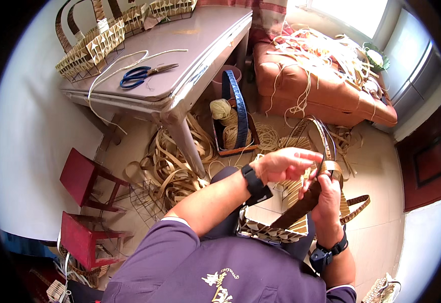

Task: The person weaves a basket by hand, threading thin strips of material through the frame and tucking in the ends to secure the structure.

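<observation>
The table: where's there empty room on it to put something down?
The table looks bare from the pale strip's end to its right edge, and back toward the woven baskets, apart from a tan smudge. Its left side is crowded by those baskets, the strip and blue-handled scissors.

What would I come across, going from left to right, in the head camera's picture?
Two red stools → blue-handled scissors on the table → a floor basket with a blue handle → the person's left hand → their right hand → a dark red panel.
</observation>
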Available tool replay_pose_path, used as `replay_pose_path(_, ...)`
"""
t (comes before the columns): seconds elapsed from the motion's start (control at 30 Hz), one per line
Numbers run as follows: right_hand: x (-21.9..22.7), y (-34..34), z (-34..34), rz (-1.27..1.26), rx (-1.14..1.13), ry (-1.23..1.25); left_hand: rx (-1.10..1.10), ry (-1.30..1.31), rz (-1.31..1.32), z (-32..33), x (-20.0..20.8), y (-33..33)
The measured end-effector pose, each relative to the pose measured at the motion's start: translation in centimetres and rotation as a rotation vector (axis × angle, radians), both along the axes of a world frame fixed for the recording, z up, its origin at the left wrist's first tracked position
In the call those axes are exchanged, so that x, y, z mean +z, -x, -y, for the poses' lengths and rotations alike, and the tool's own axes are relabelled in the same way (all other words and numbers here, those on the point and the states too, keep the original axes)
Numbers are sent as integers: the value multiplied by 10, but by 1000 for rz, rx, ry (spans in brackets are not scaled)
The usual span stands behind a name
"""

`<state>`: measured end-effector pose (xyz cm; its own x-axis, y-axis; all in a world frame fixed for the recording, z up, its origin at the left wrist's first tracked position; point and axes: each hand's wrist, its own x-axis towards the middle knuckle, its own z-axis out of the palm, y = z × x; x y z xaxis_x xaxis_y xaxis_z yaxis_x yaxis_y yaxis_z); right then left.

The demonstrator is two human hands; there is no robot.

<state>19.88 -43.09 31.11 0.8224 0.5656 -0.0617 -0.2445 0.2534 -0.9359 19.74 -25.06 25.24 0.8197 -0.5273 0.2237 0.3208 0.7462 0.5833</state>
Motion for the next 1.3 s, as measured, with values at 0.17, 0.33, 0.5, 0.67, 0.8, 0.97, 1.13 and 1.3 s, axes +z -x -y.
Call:
replay_pose_path(0.17, -14, -10, 12, -65, -45, -3, 61, -184, 52, 15, 11, -1)
replay_pose_path(0.33, -24, -7, 8, -77, -13, 66, 94, -83, 98, 25, 2, -11)
replay_pose_path(0.5, -44, -8, 11, -102, -26, 87, 182, -284, 101, 18, -17, -12)
replay_pose_path(0.67, -50, -8, 16, -147, -26, 88, 142, -184, 70, 22, -40, -2)
replay_pose_path(0.8, -54, -7, 19, -147, 0, 62, 99, -301, 164, 23, -46, -11)
replay_pose_path(0.97, -61, -7, 12, -257, -85, 3, 116, 296, -67, 43, -90, 10)
replay_pose_path(1.13, -74, -16, 35, -219, -85, -18, 281, 368, -64, 19, -78, 19)
replay_pose_path(1.3, -90, -26, 56, -240, -167, -86, 623, 442, -288, -87, -67, 59)
